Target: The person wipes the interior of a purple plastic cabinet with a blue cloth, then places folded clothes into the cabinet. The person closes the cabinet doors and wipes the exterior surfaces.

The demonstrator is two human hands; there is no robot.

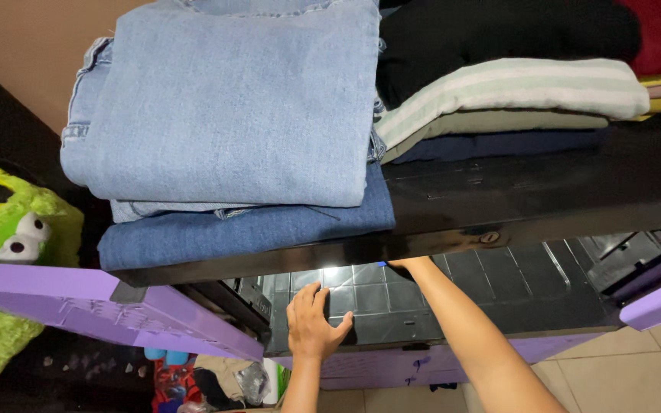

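Seen from above through a head-worn camera, a person's left hand (311,321) lies flat with fingers loosely spread on the glossy black gridded shelf (453,306) of a plastic wardrobe, the palm pressing on the panel near its front edge. Just to the right, the right arm reaches further in; the right hand (405,264) disappears beneath the front lip of the black upper shelf (545,203), so only a sliver of it shows and whether its fingers are spread or curled cannot be told. The lower shelf sits between two open purple doors (78,302), one swung out at left, the other just visible at the right edge, with a purple front panel (392,359) below it. Beneath the left door, a jumble of small things, among them a red printed cloth (174,386), lies in shadow near the tiled floor (636,375). On the upper shelf rests a folded stack of denim: pale blue jeans (231,107) on top of a darker blue pair (254,229), both overhanging the shelf's front edge. Beside them, to the right, lies a second pile, a cream striped garment (514,88) over olive and navy layers, with a black garment (499,34) behind. At far left, a bright green plush toy (9,222) with bulging white eyes leans against the wardrobe.
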